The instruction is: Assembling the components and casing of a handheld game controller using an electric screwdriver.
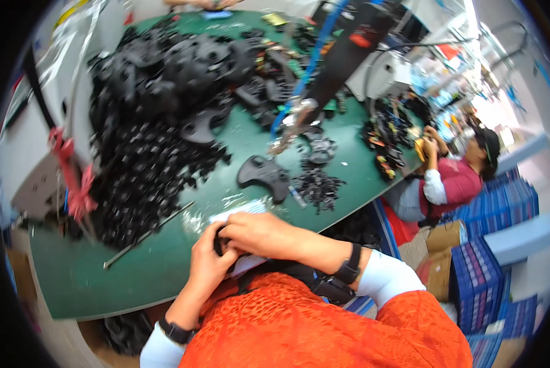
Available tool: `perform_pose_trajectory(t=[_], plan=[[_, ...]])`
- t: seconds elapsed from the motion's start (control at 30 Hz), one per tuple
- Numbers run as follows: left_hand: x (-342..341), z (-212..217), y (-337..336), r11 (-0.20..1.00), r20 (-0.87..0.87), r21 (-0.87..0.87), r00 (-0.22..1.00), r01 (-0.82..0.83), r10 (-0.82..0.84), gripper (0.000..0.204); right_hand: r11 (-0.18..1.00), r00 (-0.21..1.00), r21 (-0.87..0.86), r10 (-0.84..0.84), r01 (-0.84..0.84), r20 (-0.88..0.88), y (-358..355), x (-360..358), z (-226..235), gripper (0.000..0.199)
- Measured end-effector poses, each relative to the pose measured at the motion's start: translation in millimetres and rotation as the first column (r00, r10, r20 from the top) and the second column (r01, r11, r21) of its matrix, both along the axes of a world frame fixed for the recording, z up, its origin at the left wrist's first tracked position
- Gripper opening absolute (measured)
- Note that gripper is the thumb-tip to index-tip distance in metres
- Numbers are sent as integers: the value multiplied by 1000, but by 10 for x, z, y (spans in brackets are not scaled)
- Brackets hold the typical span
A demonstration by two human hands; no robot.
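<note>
Close to my body at the table's near edge, my left hand [210, 260] and my right hand [257, 235] meet with fingers curled around a small black plastic part [219, 243]. Most of that part is hidden by the fingers, so its full shape does not show. Under and just beyond the hands lies a white sheet with clear plastic [238, 211]. A black game controller shell [264, 176] rests on the green table [121, 279] beyond my right hand. Beside it are a heap of tiny black pieces [319, 189] and a small white strip [298, 197].
Black controller shells [164, 70] are heaped at the far left, with many small black parts [143, 178] nearer. A thin metal rod [149, 235] lies alongside. A dark post with a blue cable [315, 61] slants over the table. At right another person [459, 184] sits working near blue crates [480, 276].
</note>
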State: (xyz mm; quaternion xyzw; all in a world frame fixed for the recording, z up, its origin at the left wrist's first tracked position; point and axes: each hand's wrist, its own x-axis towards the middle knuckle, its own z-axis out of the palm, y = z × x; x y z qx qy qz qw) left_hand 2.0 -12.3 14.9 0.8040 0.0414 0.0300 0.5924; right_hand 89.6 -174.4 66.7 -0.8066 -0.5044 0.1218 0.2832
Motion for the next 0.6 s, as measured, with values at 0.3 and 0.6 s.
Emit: perform_pose_trajectory(t=[0.3, 0.6], plan=[[-16, 32, -19, 999, -39, -44, 999, -4, 2, 48, 995, 999, 101, -11, 7, 47, -16, -1, -138, 23], [-2, 15, -9, 998, -58, -61, 998, 13, -16, 49, 986, 992, 115, -124, 120, 32, 48, -98, -190, 25]])
